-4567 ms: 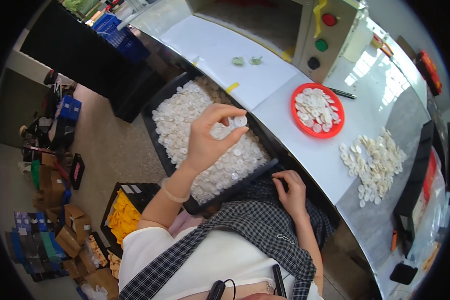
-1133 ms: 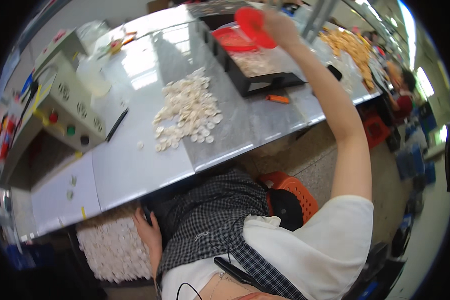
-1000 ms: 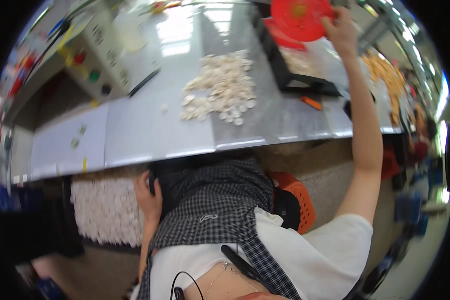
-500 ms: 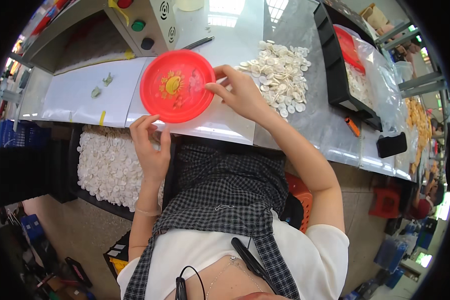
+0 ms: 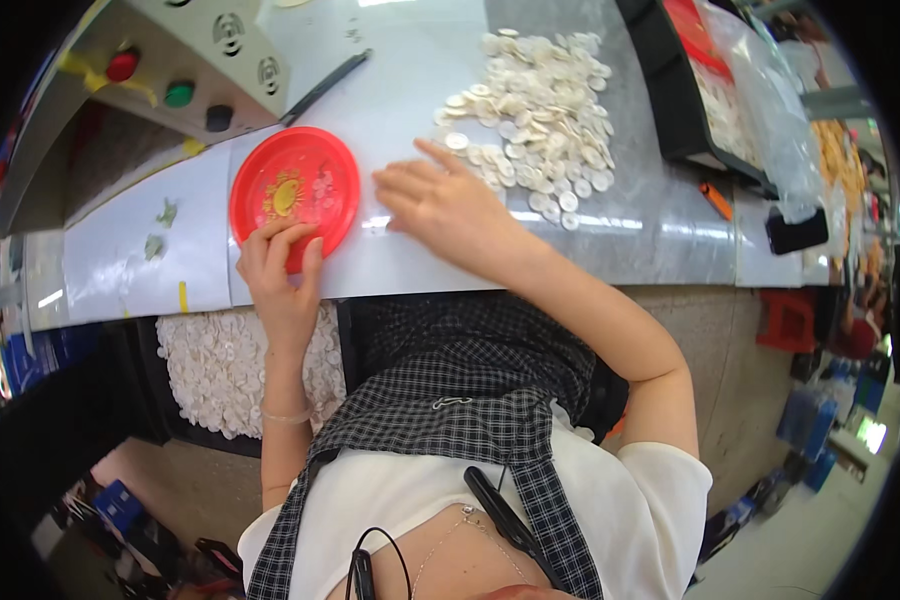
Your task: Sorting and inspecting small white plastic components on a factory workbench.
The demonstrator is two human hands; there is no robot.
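A shallow round red plate (image 5: 332, 190) with a yellow sun-like print lies on the white worktop, left of centre. My left hand (image 5: 282, 268) has its bent fingers and thumb at the near rim, closed on the plate. To the right of the plate, my right hand (image 5: 448, 212) is over the worktop with its fingers apart, slightly blurred and holding nothing. Its fingertips are close to the near left side of a loose pile of white button-like discs (image 5: 545, 115). A small part of the pile's edge is hidden behind this hand.
A grey machine (image 5: 195, 65) with red, green and black knobs stands at the back left; a black pen (image 5: 325, 88) lies beside it. At right are a black tray (image 5: 680, 90), an orange cutter (image 5: 715, 201) and a phone (image 5: 798, 232). A bin of white discs (image 5: 210, 375) sits below the table edge.
My right hand has let go of the plate's right rim and moved toward the disc pile. My left fingers now reach over the plate's near rim. The view has shifted.
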